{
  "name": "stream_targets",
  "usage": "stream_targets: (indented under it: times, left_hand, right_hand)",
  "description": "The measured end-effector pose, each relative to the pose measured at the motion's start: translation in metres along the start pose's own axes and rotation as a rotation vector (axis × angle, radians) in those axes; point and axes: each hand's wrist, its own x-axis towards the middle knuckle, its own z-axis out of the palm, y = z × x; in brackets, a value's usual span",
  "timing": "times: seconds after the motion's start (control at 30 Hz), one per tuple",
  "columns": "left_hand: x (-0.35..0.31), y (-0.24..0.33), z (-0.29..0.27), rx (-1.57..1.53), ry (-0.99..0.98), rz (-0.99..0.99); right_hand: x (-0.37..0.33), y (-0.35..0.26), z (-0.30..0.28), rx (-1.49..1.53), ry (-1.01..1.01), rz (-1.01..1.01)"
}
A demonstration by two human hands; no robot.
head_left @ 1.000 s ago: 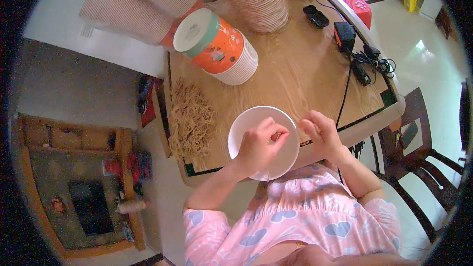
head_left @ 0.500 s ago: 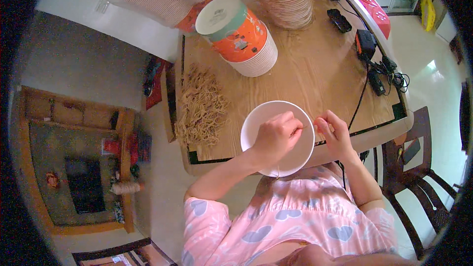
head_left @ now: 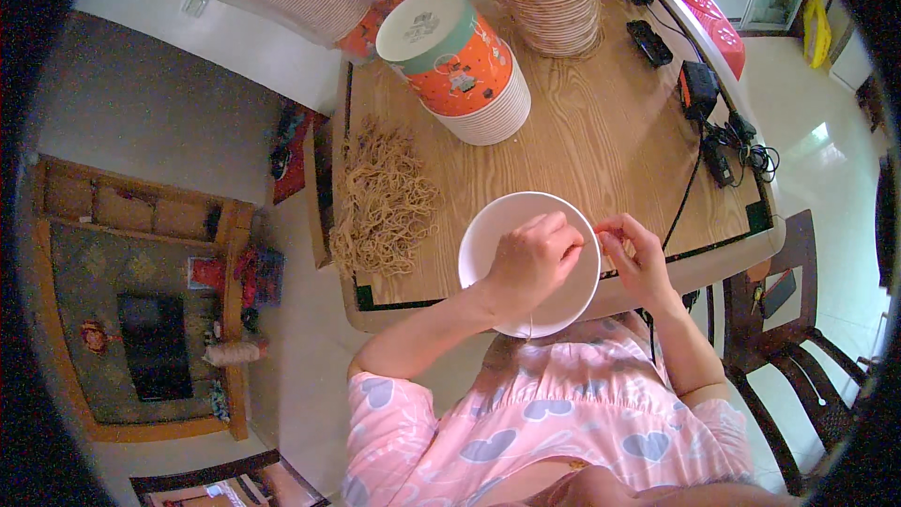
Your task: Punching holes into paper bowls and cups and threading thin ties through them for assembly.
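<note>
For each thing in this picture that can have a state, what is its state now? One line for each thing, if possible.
white bowl: upright at the table's near edge, no contents visible.
left hand: over the bowl, fingers pinched.
right hand: at the bowl's right rim, fingers pinched.
rubber bands: loose pile on the table, left of the bowl.
orange-and-white bowl stack: nested, lying tilted.
wooden table: bearing all these.

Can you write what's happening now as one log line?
left hand: on white bowl | right hand: at bowl rim | rubber bands: heaped left
</note>
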Motion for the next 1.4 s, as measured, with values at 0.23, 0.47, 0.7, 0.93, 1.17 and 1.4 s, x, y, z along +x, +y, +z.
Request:
stream_targets:
  times: [0.23,0.47,0.7,0.93,1.17,1.4]
  left_hand:
    - [0.001,0.001,0.000,0.015,0.017,-0.006]
    - [0.004,0.004,0.002,-0.006,0.014,-0.013]
    - [0.018,0.000,-0.032,0.174,-0.089,0.018]
    - [0.053,-0.012,-0.048,0.263,-0.433,0.116]
    - [0.047,-0.025,-0.038,-0.123,-0.559,-0.198]
    - [0.025,-0.041,-0.005,-0.862,-0.475,-0.666]
  right_hand:
    - [0.000,-0.002,-0.001,0.009,-0.034,0.008]
    - [-0.001,0.003,0.001,0.076,0.000,-0.011]
    - [-0.003,0.004,-0.004,0.211,-0.014,0.127]
    - [0.023,-0.009,-0.007,0.231,0.011,0.075]
    - [0.051,-0.018,-0.015,-0.004,-0.170,-0.104]
    - [0.053,-0.028,-0.013,0.052,-0.218,-0.091]
